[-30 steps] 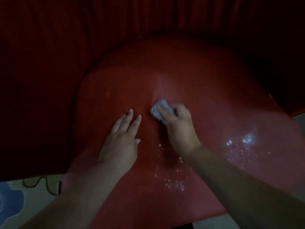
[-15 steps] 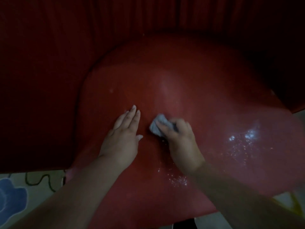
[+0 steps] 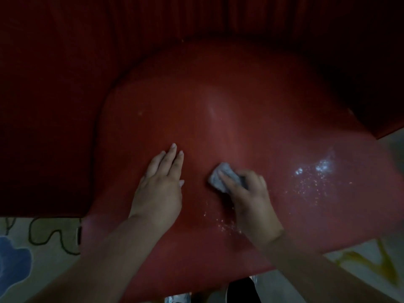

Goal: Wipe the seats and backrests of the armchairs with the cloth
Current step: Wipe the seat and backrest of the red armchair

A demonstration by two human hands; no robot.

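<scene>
A red armchair fills the view; its rounded seat (image 3: 229, 101) is glossy, and the dark backrest (image 3: 153, 25) curves behind it. My right hand (image 3: 249, 197) grips a small bunched grey cloth (image 3: 218, 177) and presses it onto the seat near the middle. My left hand (image 3: 160, 184) lies flat on the seat just left of the cloth, fingers straight and together. White specks (image 3: 312, 173) glint on the seat's right side, and a few more lie by my right wrist.
The chair's left arm (image 3: 43, 138) rises dark beside the seat. A pale patterned floor covering (image 3: 26, 248) with a blue shape and dark squiggles shows at the lower left, and yellow marks at the lower right.
My right hand has dragged the cloth toward me down the seat. My left hand has stayed flat in about the same spot, its fingers drawn closer together.
</scene>
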